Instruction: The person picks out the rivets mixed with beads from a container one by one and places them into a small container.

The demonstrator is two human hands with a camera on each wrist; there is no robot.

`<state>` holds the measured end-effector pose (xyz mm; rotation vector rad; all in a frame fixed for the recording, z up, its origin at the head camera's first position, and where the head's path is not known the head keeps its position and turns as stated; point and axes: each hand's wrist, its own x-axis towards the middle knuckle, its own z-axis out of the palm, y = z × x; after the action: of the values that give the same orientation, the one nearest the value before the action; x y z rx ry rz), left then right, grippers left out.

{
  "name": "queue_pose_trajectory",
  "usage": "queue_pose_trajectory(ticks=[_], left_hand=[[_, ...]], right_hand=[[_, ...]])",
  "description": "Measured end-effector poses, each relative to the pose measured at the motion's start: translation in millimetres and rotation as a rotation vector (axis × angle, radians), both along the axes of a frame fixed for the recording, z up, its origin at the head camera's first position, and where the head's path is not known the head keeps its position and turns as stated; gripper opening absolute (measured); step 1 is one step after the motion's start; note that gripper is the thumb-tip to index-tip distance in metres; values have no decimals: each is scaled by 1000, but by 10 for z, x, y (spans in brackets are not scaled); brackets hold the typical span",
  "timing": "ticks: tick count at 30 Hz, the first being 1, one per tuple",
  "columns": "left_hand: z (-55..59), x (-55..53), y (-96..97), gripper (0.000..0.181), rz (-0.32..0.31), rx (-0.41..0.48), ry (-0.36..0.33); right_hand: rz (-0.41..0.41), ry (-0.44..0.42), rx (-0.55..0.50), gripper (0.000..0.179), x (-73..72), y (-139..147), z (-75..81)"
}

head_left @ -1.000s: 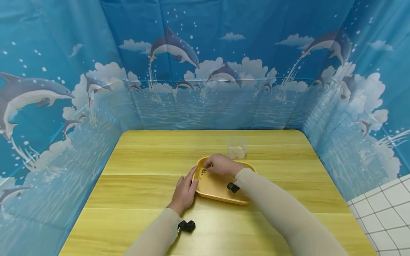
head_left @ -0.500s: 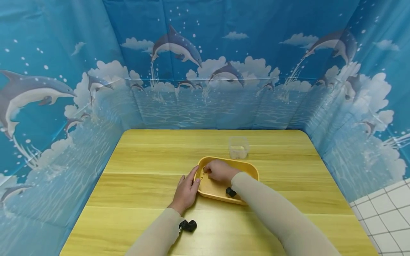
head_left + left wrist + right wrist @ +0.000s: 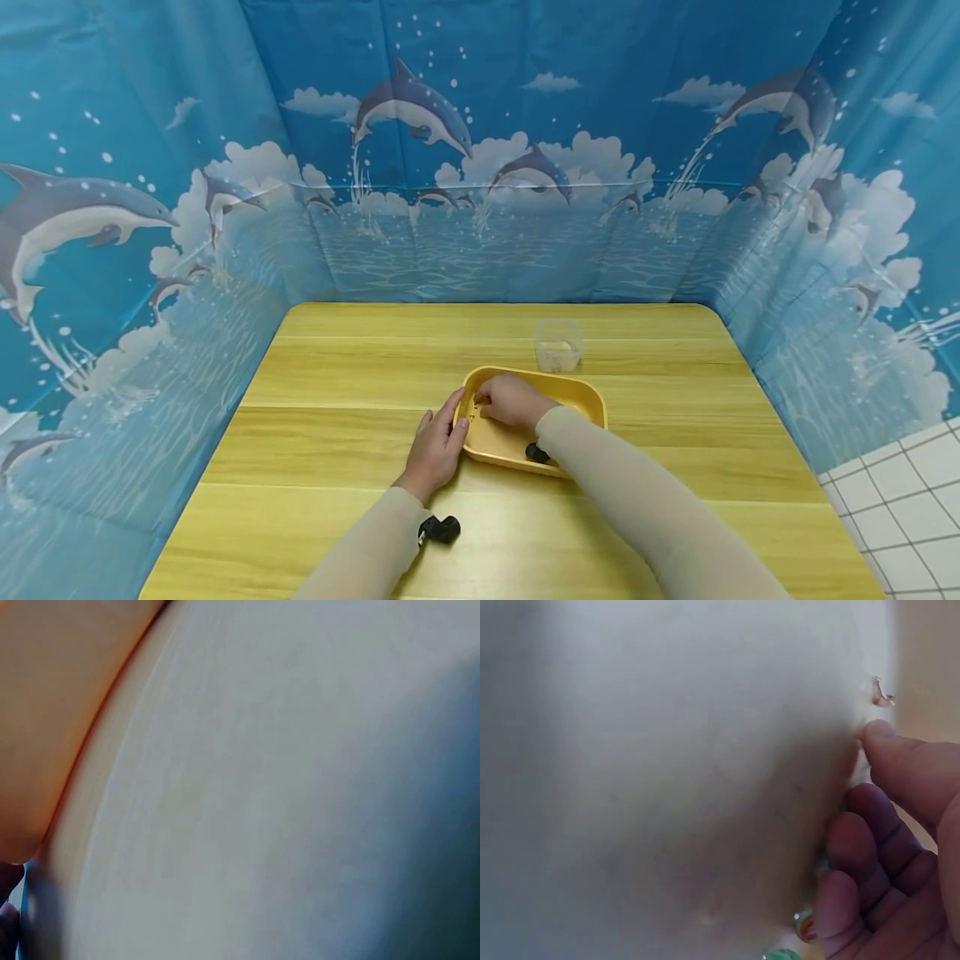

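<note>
A shallow yellow tray [image 3: 525, 467] stands on the table. My left hand [image 3: 435, 454] rests against its left end, fingers straight, thumb near the front left corner. Inside the tray, my right hand [image 3: 512, 402] reaches down at the left end with bent fingers. Small shiny gold-coloured pieces [image 3: 472, 417] lie there by the fingertips. In the right wrist view, a small metallic piece [image 3: 882, 693] lies just past the thumb. A round striped bead-like piece [image 3: 805, 927] and a green one [image 3: 782, 955] sit below the fingers. Whether the right fingertips pinch anything is hidden.
A clear square plastic container [image 3: 558, 346] stands behind the tray, with something pale at its bottom. The wooden table [image 3: 330, 375] is backed by a dolphin-print curtain [image 3: 480, 242]. Small black cameras are worn at both wrists.
The right hand has shifted slightly toward the tray's left end and toward the person, covering some gold pieces visible earlier. The left hand stays at the tray's end.
</note>
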<state>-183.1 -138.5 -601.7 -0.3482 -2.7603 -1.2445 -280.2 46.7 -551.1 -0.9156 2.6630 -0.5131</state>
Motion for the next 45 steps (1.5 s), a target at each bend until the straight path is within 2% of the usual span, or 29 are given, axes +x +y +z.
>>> queue_pose_trajectory(ticks=[4, 15, 23, 31, 38, 45], left_hand=[[-2, 0, -1, 54, 3, 1, -3], [15, 18, 2, 53, -1, 10, 53], [24, 16, 9, 55, 9, 7, 8], [8, 0, 3, 55, 6, 0, 18], [3, 7, 2, 54, 8, -8, -4], [12, 4, 8, 54, 1, -6, -5]], right_hand=[[23, 35, -6, 16, 2, -30, -28], [6, 48, -20, 11, -5, -69, -89], [13, 41, -29, 8, -3, -78, -97], [4, 29, -1, 7, -6, -79, -122], [33, 21, -37, 22, -9, -71, -124], [29, 16, -46, 21, 9, -50, -88]])
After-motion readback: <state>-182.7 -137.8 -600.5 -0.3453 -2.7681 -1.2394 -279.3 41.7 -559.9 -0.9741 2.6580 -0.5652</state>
